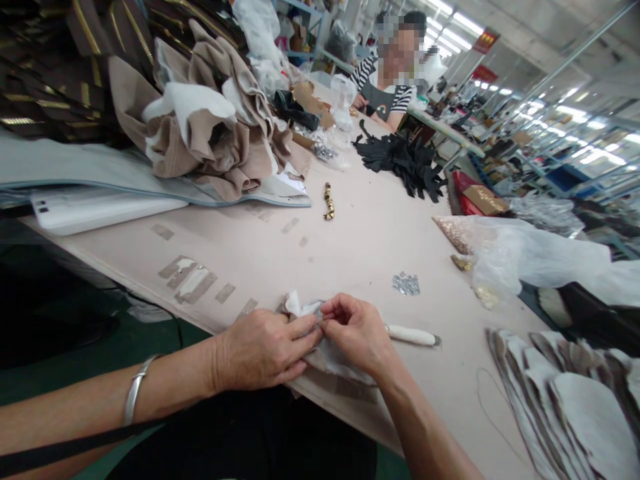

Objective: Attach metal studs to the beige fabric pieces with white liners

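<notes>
Near the table's front edge, my left hand [270, 348] presses on a piece of white and beige fabric [340, 360], its fingers closed on the cloth. Right beside it, my right hand [357, 330] is pinched at the fabric, fingertips meeting those of the left; whatever tiny thing sits in the pinch is hidden. A tool with a white handle [413, 335] lies on the table just right of my right hand. Farther right is a small patch of silvery metal pieces [406, 285]. A short row of gold-coloured metal pieces [328, 202] lies beyond my hands.
Crumpled beige fabric [215, 127] is heaped at the left on a grey sheet. Black strips [400, 160] lie toward the back, where a person [387, 87] sits. Plastic bags [530, 260] and stacked fabric pieces [575, 400] stand at the right, near a loose thread.
</notes>
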Tool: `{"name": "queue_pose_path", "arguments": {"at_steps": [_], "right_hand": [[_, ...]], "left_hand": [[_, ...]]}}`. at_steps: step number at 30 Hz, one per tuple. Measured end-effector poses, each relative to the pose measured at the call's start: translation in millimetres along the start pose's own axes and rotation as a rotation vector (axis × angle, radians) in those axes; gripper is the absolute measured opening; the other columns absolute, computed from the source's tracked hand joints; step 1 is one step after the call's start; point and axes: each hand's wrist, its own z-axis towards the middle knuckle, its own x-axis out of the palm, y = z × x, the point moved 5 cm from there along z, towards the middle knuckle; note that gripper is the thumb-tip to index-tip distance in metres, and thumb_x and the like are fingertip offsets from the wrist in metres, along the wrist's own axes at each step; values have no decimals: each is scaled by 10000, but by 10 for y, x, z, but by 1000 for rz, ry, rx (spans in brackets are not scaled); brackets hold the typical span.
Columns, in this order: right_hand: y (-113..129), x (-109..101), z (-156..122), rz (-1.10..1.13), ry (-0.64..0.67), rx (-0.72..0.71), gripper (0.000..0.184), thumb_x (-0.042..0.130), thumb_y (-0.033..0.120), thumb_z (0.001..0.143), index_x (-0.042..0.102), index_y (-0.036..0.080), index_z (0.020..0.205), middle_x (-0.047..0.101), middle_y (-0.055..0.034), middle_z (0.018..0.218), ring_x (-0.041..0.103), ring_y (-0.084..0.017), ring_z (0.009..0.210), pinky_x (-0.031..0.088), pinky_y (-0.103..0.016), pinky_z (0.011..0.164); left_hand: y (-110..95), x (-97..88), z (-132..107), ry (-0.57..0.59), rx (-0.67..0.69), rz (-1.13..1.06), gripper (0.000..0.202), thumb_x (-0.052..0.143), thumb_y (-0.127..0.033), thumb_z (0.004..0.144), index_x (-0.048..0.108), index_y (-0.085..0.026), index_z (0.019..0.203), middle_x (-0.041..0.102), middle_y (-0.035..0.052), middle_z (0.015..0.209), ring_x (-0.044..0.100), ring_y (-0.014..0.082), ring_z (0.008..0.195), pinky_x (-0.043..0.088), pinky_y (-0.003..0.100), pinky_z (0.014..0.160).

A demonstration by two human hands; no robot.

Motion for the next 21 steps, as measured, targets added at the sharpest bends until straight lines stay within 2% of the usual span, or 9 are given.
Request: {"name": "queue_pose_path", "arguments": {"at_steps": [7,10,13,15,19,21], "right_hand": [[115,-12,-61,-337,-31,-106,225,604,87,729,734,248,817,760,19,729,688,-176,689,480,-276,670],[141,17,-87,-333,-36,-156,227,610,99,766,750,252,857,786,5,769,719,-185,726,513,-283,707],[113,-33,-112,-245,-24,-183,268,619,144,796,756,239,1005,815,-26,889,754,-203,820,564,-308,769],[45,-216,-181,-239,-87,-235,317,587,221,842,743,230,1118,816,-59,995,759,-224,889,591,-358,830],[-258,-842,-455,-430,-394,-398,373,509,377,899,754,261,1155,752,-123,1252,696,-332,1188,547,-560,1052],[-464,-1024,-408,-487,-467,-464,281,626,453,870,766,412,1109,764,-98,1176,715,-365,1141,617,-578,907]], "left_hand": [[-16,-1,-12,-19,-13,25,280,533,-286,959,637,-145,1177,734,124,1215,640,161,645,447,313,565],[-22,-11,-19,-40,-6,30,338,556,-270,934,625,-137,1236,728,118,1256,648,161,651,480,320,583],[-11,-7,-24,-54,12,23,372,571,-257,921,619,-131,1268,731,94,1274,666,158,661,510,326,609],[5,5,-25,-61,4,28,365,571,-262,922,623,-141,1262,727,73,1296,674,161,649,519,340,606],[-30,12,1,-3,-22,22,341,573,-332,936,633,-153,1220,731,56,1276,688,169,655,519,361,544],[-51,4,45,108,-40,9,309,575,-396,950,651,-179,1156,752,38,1158,678,165,651,470,350,448]]}}
